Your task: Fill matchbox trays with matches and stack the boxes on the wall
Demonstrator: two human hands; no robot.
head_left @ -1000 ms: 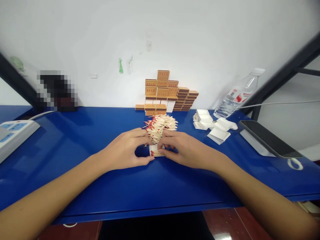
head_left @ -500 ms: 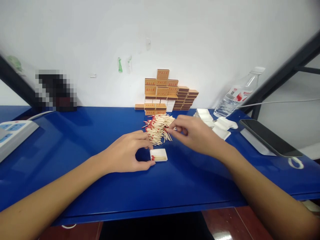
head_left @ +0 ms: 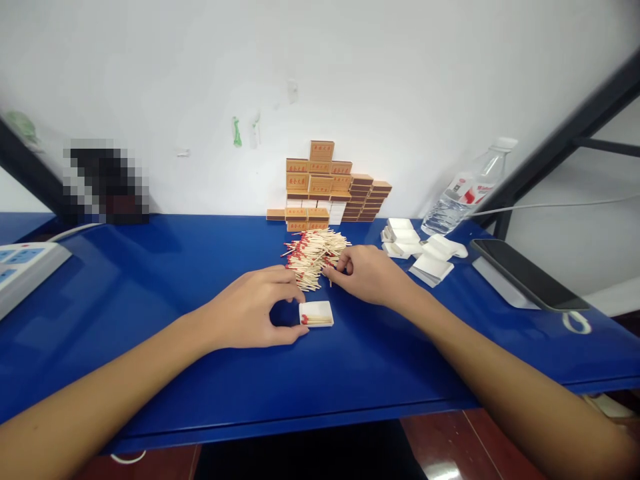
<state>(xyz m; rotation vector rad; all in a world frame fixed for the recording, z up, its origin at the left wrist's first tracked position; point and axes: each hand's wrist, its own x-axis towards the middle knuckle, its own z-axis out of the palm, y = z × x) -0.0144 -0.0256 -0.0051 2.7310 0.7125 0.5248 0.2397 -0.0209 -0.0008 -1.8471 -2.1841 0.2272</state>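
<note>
A small white matchbox tray (head_left: pixel 317 312) lies on the blue table (head_left: pixel 150 293) with a few red-tipped matches in it. My left hand (head_left: pixel 255 307) pinches the tray's left end between thumb and fingers. Behind it is a loose pile of matches (head_left: pixel 314 251). My right hand (head_left: pixel 365 273) rests at the pile's right edge, fingers curled and pinching at the matches there.
Stacked brown matchboxes (head_left: pixel 325 190) stand against the white wall. Several empty white trays (head_left: pixel 417 248) lie to the right, beside a plastic water bottle (head_left: pixel 463 190) and a dark phone (head_left: pixel 527 283). A power strip (head_left: pixel 20 267) sits at the far left.
My right hand left the tray, reached to the match pile and has now come down onto its near right edge. My left hand stayed on the tray.
</note>
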